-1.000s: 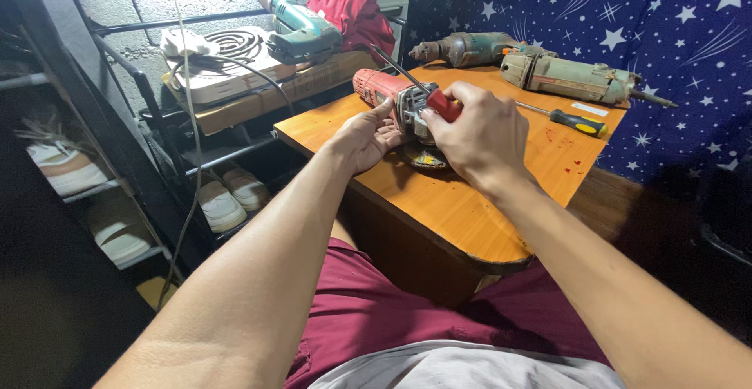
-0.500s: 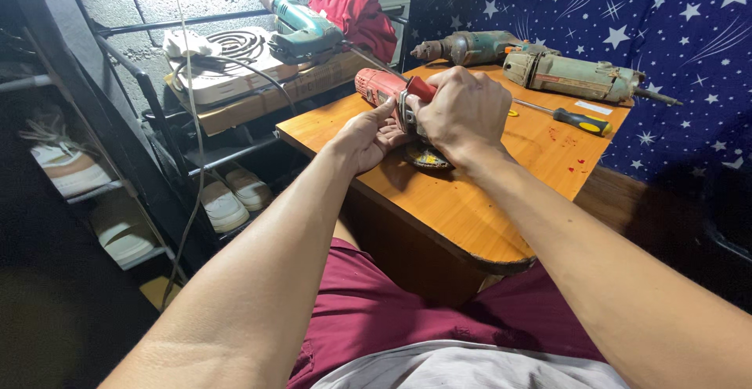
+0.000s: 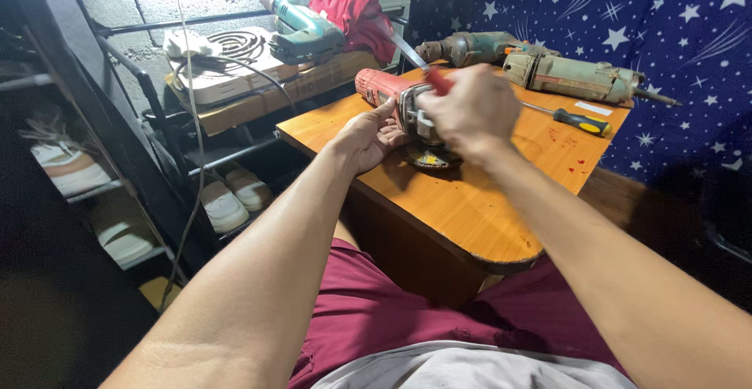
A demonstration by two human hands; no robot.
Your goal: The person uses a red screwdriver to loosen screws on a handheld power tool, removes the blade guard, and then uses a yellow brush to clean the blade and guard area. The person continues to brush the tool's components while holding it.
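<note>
Red angle grinder [image 3: 392, 95] lies on its side near the far left corner of the wooden worktop [image 3: 470, 201], its disc [image 3: 429, 156] flat against the wood, close to the left edge. Left of the worktop stands a dark rack [image 3: 149, 107] with shoes [image 3: 235, 193] low down and, on an upper board, a coiled white hotplate [image 3: 227, 56], a teal drill [image 3: 305, 32] and a red cloth [image 3: 352, 5]; only a narrow gap separates rack and worktop edge. The left hand [image 3: 366, 134] rests against the grinder body from the near side, fingers partly curled and thumb stretched along the housing, steadying it rather than wrapping it. The right hand [image 3: 470, 107] hovers directly over the grinder head, closed around a red-handled tool [image 3: 427, 72] whose metal shaft points up and to the left. The near half of the worktop, towards the rounded front edge, lies bare. To the right, a yellow-and-black screwdriver [image 3: 564, 116] lies just beyond the right hand, and two worn power tools [image 3: 548, 68] sit along the far edge against a starred blue cloth [image 3: 650, 21].
</note>
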